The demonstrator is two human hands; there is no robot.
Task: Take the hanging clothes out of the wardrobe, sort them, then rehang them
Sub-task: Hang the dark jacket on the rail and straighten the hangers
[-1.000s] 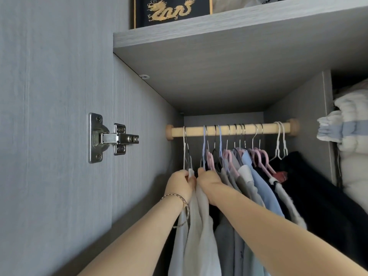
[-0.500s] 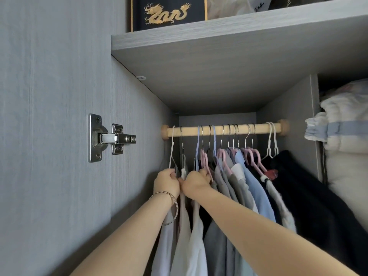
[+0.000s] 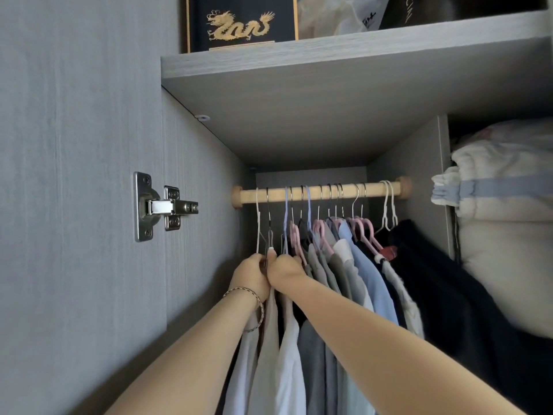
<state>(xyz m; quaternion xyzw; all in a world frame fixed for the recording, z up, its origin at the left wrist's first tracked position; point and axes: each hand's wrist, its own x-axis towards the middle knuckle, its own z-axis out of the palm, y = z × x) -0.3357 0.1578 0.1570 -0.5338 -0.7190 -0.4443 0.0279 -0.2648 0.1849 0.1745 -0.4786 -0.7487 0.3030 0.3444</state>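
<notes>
A wooden rail (image 3: 317, 191) spans the wardrobe and carries several hangers with clothes. At the left end hang white shirts (image 3: 284, 354), then grey shirts (image 3: 317, 354), a light blue shirt (image 3: 374, 283) and dark garments (image 3: 443, 283) on the right. My left hand (image 3: 250, 275), a bracelet on its wrist, grips the necks of the leftmost hangers (image 3: 261, 232). Right beside it and touching it, my right hand (image 3: 285, 269) is closed on the neighbouring hangers, thumb pointing up. Both arms reach in from below.
The wardrobe's left wall bears a metal hinge (image 3: 161, 206). A shelf (image 3: 344, 49) overhead holds a black box with a gold dragon (image 3: 239, 25) and bags. Folded bedding (image 3: 502, 229) fills the compartment to the right, behind a partition (image 3: 419, 205).
Both hands slid left along with the leftmost hangers and came together until they touch. The view tilted up slightly.
</notes>
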